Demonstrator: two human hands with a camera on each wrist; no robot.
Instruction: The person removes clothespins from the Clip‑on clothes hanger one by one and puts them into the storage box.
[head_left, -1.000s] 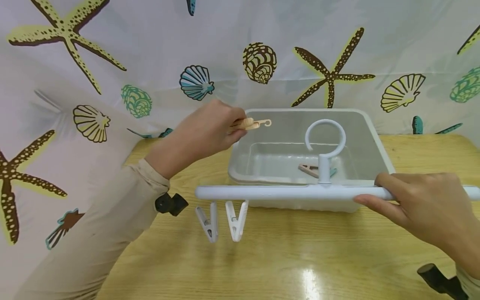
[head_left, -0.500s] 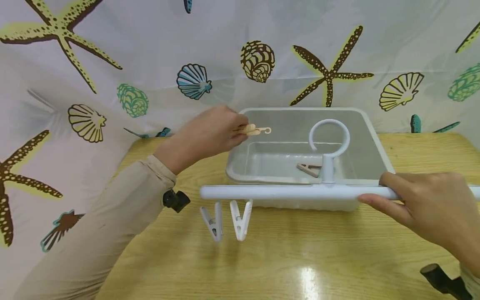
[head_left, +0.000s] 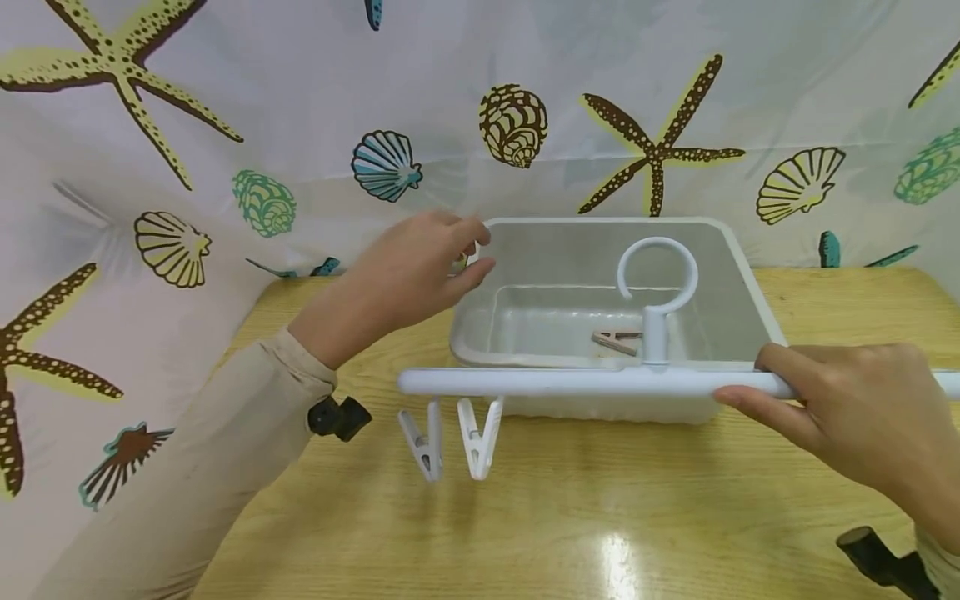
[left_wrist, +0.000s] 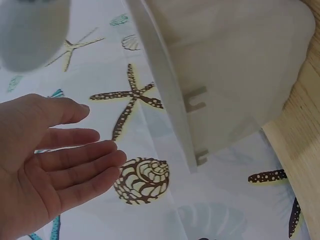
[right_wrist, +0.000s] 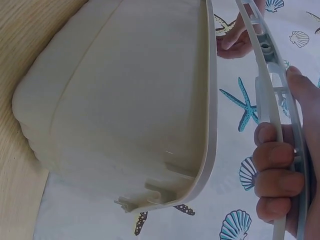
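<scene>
My right hand [head_left: 847, 408] grips the bar of a pale clip hanger [head_left: 525, 382], its round hook standing up. In the right wrist view the fingers curl round the hanger's bar [right_wrist: 267, 60]. Two white clips [head_left: 477, 437] hang below its left part. My left hand [head_left: 408, 275] is by the left rim of the white plastic tub [head_left: 600, 223], thumb and fingers apart. The left wrist view shows the left hand [left_wrist: 65, 155] with its palm bare and fingers relaxed. Inside the tub lies a pinkish-beige clothespin [head_left: 617, 340], partly behind the hook's stem.
The tub stands on a wooden table [head_left: 540, 508] behind the hanger bar. A white curtain [head_left: 450, 75] printed with shells and starfish hangs behind and to the left. Black camera mounts [head_left: 339, 417] sit on both wrists.
My left hand has let go of the light-yellow clothespin, which no longer shows between its fingers. The hanger in my right hand has shifted slightly right and is otherwise held alike.
</scene>
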